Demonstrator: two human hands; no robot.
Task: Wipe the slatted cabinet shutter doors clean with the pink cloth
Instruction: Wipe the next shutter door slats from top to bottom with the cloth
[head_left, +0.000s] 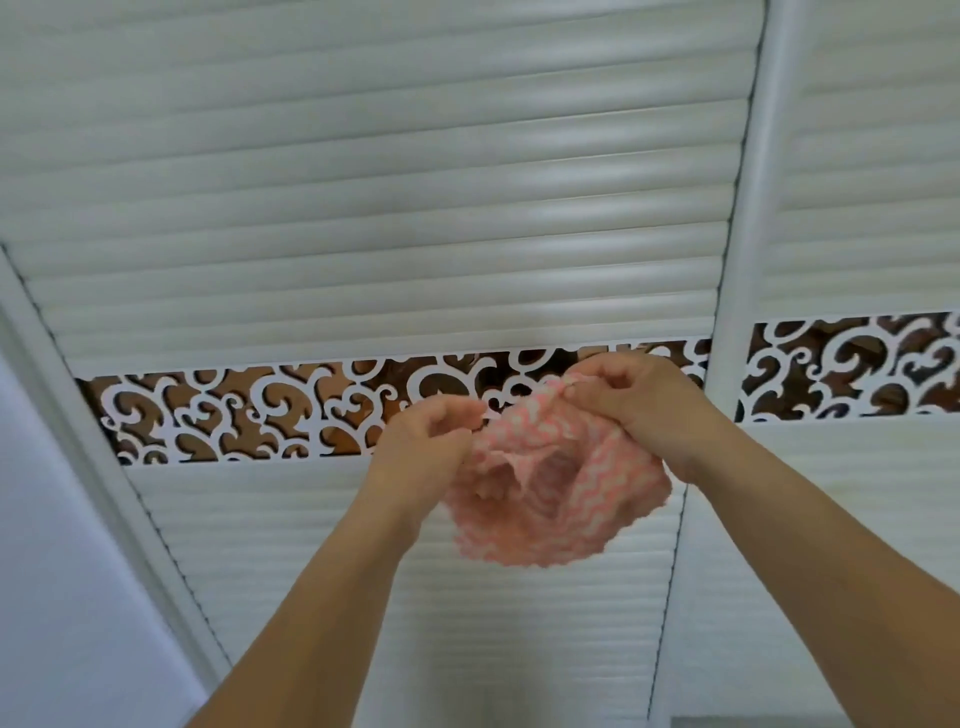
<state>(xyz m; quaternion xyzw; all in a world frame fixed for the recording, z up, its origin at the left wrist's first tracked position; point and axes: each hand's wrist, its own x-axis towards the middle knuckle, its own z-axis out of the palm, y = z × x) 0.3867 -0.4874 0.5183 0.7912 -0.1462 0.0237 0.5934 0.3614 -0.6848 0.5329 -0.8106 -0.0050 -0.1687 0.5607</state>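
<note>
A pink cloth (550, 493) with a white zigzag pattern hangs bunched between my two hands, held in the air in front of the white slatted shutter door (374, 182). My left hand (426, 447) pinches the cloth's upper left edge. My right hand (639, 405) grips its upper right corner. Both hands are level with the ornate band (249, 410) of white scrollwork over brown that crosses the door. The cloth does not press on the slats.
A white vertical frame post (737, 260) separates this door from a second slatted door (872, 182) on the right, which carries the same scrollwork band (852, 364). A plain white wall (62, 545) stands at the left.
</note>
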